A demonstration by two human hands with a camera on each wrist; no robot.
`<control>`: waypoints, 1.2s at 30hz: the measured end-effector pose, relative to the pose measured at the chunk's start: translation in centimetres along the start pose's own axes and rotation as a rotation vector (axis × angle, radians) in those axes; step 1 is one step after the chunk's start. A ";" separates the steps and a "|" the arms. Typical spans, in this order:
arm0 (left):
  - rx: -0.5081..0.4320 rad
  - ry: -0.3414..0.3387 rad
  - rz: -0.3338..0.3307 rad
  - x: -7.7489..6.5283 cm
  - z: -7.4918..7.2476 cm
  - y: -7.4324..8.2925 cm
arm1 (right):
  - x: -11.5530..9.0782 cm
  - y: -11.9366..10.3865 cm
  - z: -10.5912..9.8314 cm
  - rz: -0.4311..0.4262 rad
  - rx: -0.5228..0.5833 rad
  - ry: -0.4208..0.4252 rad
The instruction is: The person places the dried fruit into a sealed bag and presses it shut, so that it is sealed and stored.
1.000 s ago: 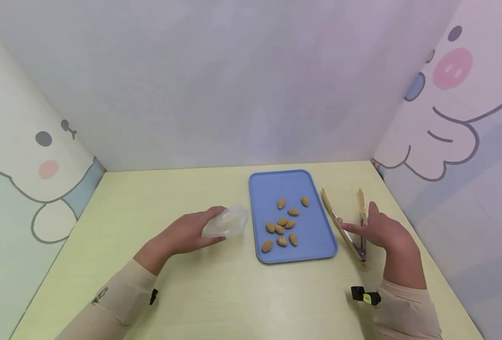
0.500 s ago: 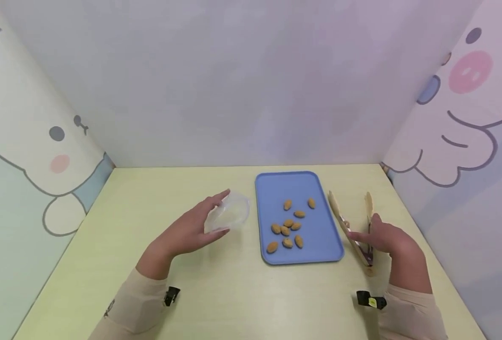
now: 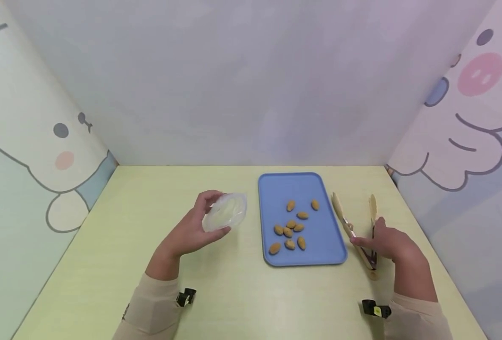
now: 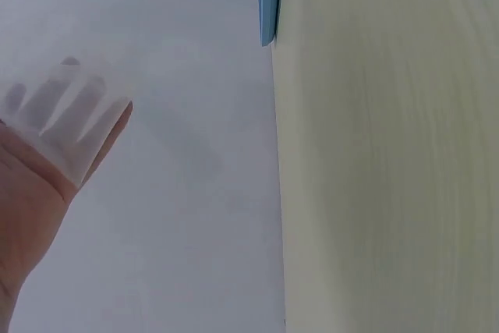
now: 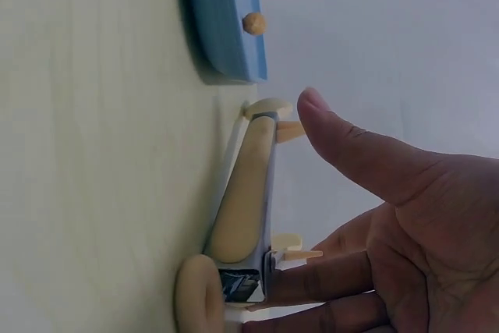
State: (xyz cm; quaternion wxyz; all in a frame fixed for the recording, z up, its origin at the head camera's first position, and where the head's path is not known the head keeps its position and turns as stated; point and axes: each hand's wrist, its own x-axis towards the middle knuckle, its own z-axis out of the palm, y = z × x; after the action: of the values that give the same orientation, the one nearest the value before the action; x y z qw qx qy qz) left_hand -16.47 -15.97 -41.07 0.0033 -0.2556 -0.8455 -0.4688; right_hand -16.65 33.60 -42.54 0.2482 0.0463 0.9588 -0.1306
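On the pale table (image 3: 238, 302), a blue tray (image 3: 276, 184) with round corners holds brown oval nuts (image 3: 290, 244). Beside it, the left hand (image 3: 187, 234) grips a see-through cup (image 3: 227, 212). The right hand (image 3: 397, 245) spreads its thumb and fingers around tan-and-metal tongs (image 3: 338, 208); I cannot tell if they touch. A yellow mark (image 3: 377, 311) is too tiny to read.
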 end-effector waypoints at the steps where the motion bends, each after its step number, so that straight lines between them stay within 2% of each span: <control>1: -0.012 -0.009 -0.014 0.0 0.0 -0.1 | 0.0 0.0 0.1 0.001 -0.008 0.013; 5: -0.035 -0.074 -0.060 0.2 0.1 -0.5 | 0.1 -0.3 0.6 0.003 -0.032 0.050; 9: 0.058 -0.124 -0.058 0.3 0.1 -0.7 | 0.0 -0.4 0.5 -0.011 -0.043 0.074; 11: 0.108 -0.131 -0.057 0.3 0.1 -0.8 | -0.1 -0.3 0.3 -0.028 -0.052 0.085; 14: 0.123 -0.137 -0.053 0.3 0.2 -1.1 | -0.1 0.1 -0.1 -0.054 -0.065 0.083; 18: 0.082 -0.151 -0.107 0.2 0.2 -1.3 | -0.1 0.6 -0.5 -0.084 -0.070 0.077; 21: 0.062 -0.170 -0.162 0.0 0.2 -1.4 | -0.3 0.9 -0.7 -0.120 -0.064 0.101; 23: 0.060 -0.180 -0.171 0.0 0.3 -1.4 | -0.6 1.0 -0.9 -0.132 -0.044 0.130; 28: 0.059 -0.179 -0.172 0.1 0.4 -1.5 | -0.9 1.1 -1.5 -0.101 0.029 0.174; 31: 0.066 -0.176 -0.193 0.1 0.5 -1.7 | -1.0 1.3 -1.8 -0.083 0.036 0.206; 36: 0.082 -0.179 -0.215 0.0 0.6 -2.0 | -1.5 1.3 -1.9 -0.096 0.063 0.276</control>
State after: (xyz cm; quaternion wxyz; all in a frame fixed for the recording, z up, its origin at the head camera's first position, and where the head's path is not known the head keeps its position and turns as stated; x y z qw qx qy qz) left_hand -17.23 -16.34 -42.97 -0.1120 -0.2043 -0.8834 -0.4066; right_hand -16.03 35.31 -40.55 0.1058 0.0256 0.9803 -0.1648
